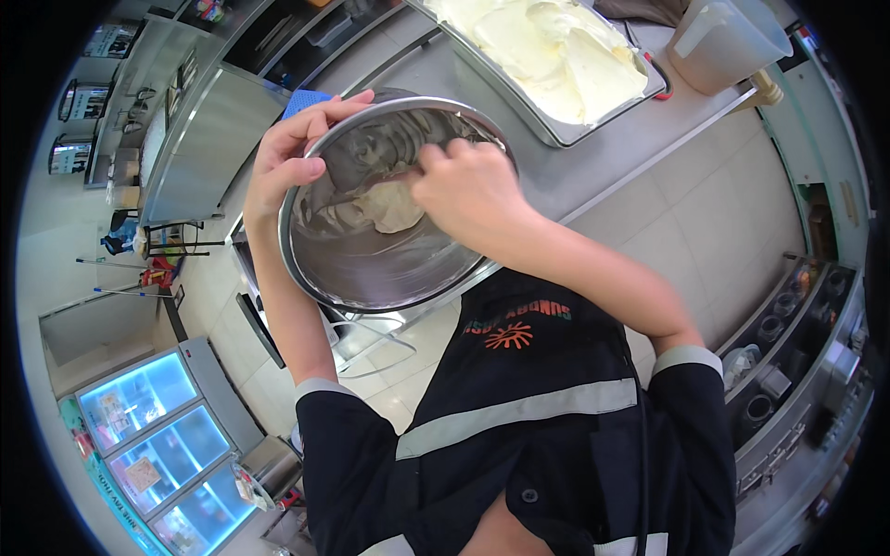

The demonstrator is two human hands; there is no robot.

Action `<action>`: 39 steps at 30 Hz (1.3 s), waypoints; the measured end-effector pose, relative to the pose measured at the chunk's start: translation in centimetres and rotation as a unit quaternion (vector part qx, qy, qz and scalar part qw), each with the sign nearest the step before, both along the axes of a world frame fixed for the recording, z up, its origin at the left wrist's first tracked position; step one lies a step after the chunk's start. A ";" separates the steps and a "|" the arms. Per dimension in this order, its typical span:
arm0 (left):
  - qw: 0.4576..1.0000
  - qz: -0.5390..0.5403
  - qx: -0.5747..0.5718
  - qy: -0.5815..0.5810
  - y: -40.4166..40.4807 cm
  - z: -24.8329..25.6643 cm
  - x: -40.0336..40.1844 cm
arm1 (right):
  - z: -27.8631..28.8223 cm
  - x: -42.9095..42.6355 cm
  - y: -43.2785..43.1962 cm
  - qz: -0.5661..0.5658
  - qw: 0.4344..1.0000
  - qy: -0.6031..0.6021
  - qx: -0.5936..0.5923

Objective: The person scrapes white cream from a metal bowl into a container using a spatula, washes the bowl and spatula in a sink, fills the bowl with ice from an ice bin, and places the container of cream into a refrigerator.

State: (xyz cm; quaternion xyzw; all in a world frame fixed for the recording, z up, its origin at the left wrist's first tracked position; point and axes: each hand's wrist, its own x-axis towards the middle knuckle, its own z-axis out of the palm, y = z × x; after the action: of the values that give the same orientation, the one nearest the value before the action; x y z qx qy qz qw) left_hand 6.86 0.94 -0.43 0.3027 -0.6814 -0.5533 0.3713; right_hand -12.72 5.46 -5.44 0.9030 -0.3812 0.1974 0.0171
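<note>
A large stainless steel mixing bowl (389,271) is tilted before me, its inside smeared with pale cream. My left hand (299,149) grips the bowl's rim at the upper left, thumb over the edge. Inside the bowl, my right hand (469,187) is blurred, fingers curled beside a lump of cream (393,207); whether it holds a tool is hidden. Beyond the bowl, a rectangular metal pan (549,133) is filled with pale yellow-white cream (556,55), its surface swirled and uneven.
The pan rests on a steel worktable (549,167). Near it are a translucent plastic pitcher (726,48), a red-handled tool (666,87) and a blue perforated basket (306,102). A lit glass-door fridge (167,445) stands lower left; a counter with jars (779,347) is at the right.
</note>
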 end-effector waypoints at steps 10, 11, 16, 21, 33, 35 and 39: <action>0.999 -0.021 0.000 -0.026 -0.8 0.8 -1.9 | -2.9 1.7 -1.0 0.047 0.970 -0.140 -0.192; 0.999 -0.025 -0.003 -0.039 -0.8 0.8 -1.4 | -2.5 1.6 -1.1 0.048 0.970 -0.141 -0.193; 0.999 -0.018 -0.004 -0.044 -0.5 0.4 -0.5 | 1.3 -1.7 0.1 0.004 0.975 -0.120 -0.188; 0.999 -0.013 0.010 -0.045 -0.9 0.8 -1.6 | 1.9 -0.8 0.5 0.000 0.950 -0.198 -0.240; 0.999 0.015 0.018 -0.049 -1.4 0.2 -1.0 | 3.9 -1.6 1.8 -0.072 0.947 -0.199 -0.243; 0.998 0.012 0.021 -0.052 -1.8 0.5 -1.4 | 2.5 1.2 1.6 -0.063 0.955 -0.181 -0.229; 0.999 0.020 0.021 -0.046 -2.1 0.9 -2.2 | -1.2 3.6 0.4 0.025 0.977 -0.064 -0.200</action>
State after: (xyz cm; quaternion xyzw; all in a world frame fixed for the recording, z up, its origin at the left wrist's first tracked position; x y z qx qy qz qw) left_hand 4.68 -1.17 0.48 0.3494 -0.6797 -0.5452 0.3445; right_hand -9.16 5.85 -6.64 0.8761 -0.3120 0.3268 0.1679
